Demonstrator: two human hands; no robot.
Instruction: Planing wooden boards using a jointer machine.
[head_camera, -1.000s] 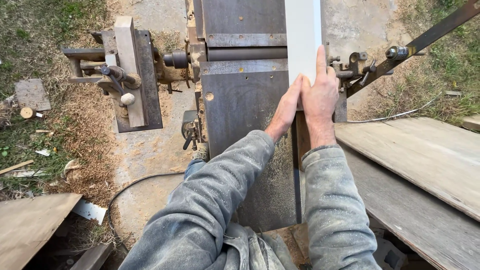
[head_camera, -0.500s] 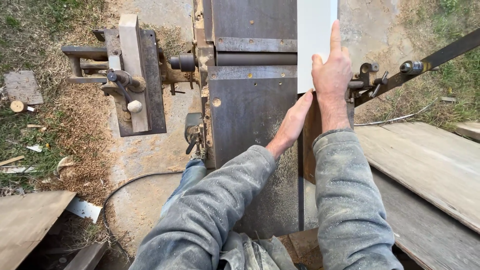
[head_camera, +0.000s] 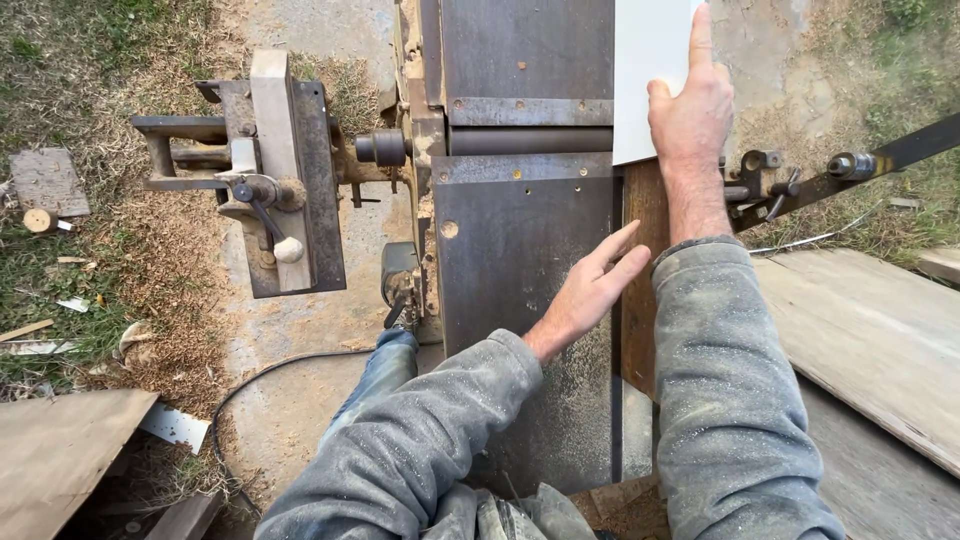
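Observation:
A white board (head_camera: 645, 70) lies on the far half of a grey steel jointer table (head_camera: 520, 230), against its right side. My right hand (head_camera: 690, 110) presses flat on the board's near right corner, fingers stretched forward. My left hand (head_camera: 590, 285) hovers flat over the near table plate with fingers apart, holding nothing, close to the upright brown fence (head_camera: 642, 260) along the table's right side. Sawdust dusts the near plate and both grey sleeves.
A rusty motor and pulley assembly (head_camera: 265, 180) sticks out left of the machine. A black cable (head_camera: 260, 385) loops on the concrete. Wooden planks (head_camera: 870, 330) lie at right, a board (head_camera: 60, 450) at lower left, sawdust and grass at left.
My right hand has pushed the white board away along the table. My left hand has come off the board and drawn back over the near plate.

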